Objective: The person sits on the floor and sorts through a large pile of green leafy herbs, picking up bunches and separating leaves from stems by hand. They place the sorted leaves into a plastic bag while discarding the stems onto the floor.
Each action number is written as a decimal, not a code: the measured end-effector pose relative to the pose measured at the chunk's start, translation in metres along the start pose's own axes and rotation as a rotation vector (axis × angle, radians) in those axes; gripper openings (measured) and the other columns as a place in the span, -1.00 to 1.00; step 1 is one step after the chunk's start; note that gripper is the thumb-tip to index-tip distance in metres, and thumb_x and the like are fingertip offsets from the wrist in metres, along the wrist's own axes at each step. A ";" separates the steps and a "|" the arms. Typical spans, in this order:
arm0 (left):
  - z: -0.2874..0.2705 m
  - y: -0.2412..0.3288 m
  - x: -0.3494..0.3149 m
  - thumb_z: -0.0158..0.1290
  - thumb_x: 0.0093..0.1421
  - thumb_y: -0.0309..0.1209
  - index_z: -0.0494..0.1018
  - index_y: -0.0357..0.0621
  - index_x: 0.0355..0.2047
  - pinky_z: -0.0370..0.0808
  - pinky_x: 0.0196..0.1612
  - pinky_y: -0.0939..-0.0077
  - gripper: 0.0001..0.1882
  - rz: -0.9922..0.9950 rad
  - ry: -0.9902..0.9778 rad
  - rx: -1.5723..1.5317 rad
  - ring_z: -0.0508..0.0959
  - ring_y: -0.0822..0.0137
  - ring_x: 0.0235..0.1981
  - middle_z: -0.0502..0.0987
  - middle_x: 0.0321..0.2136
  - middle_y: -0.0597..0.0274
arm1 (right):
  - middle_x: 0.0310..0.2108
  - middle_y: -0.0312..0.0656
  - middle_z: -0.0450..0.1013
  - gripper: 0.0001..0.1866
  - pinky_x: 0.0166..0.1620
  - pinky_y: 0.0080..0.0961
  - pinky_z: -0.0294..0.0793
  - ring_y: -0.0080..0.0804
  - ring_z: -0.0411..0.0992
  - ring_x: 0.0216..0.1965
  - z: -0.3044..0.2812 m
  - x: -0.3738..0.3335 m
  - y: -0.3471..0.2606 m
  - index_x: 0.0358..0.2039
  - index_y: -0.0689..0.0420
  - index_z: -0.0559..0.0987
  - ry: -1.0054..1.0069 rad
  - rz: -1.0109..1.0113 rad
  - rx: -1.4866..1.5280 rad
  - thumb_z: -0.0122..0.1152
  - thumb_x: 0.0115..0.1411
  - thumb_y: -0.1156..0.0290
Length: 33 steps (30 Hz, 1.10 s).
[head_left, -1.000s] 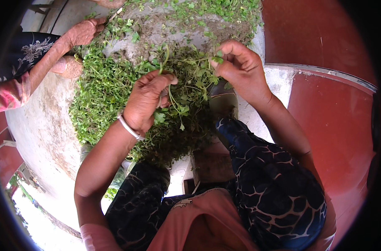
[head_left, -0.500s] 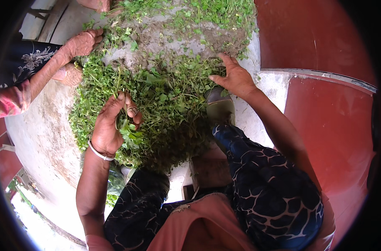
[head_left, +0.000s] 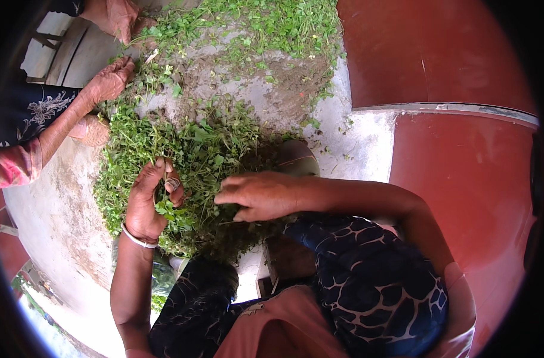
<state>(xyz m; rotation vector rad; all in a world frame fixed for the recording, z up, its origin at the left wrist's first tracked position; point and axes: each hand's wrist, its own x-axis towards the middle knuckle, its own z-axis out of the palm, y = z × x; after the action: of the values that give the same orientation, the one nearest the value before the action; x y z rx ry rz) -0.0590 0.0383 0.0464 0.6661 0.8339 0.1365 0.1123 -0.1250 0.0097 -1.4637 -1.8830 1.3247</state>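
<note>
A low heap of leafy green herbs (head_left: 200, 140) with thin stems lies before me on the ground. Over its left side my left hand (head_left: 149, 200), with a ring and a white bangle, pinches a leafy herb sprig (head_left: 167, 209) between thumb and fingers. Leaves of that sprig hang below the fingers. My right hand (head_left: 263, 196) is over the near middle of the heap, palm down and pointing left. Its fingers and thumb are a little apart, and I see nothing held in them. Whether its fingertips touch the stems I cannot tell.
At the upper left, a co-worker's hands (head_left: 109, 79) are at the heap's far edge. More greens (head_left: 284, 24) lie beyond a strip of loose soil (head_left: 296, 89). Red panels (head_left: 457, 161) stand on the right. My shoe (head_left: 299, 158) borders the heap.
My right hand has swung left and nearer, from the heap's right edge to its near middle. My left hand keeps its sprig. The co-worker's other hand now shows more fully.
</note>
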 end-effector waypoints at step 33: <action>-0.005 -0.038 0.018 -0.02 0.20 -0.33 0.35 -0.17 -0.33 0.28 -0.59 0.52 -0.83 -0.118 0.135 0.065 0.31 0.45 -0.63 0.35 -0.56 0.33 | 0.00 -0.11 0.32 -0.67 -0.06 -0.36 0.39 -0.16 0.37 -0.11 -0.052 -0.088 0.097 -0.13 0.03 0.50 0.601 0.293 -0.707 0.12 0.02 0.39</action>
<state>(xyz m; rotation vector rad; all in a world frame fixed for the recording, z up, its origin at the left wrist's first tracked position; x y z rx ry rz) -0.0558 0.0172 0.0099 0.6716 1.0085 0.0479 0.2349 -0.1825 -0.0300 -2.2252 -1.8158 0.1977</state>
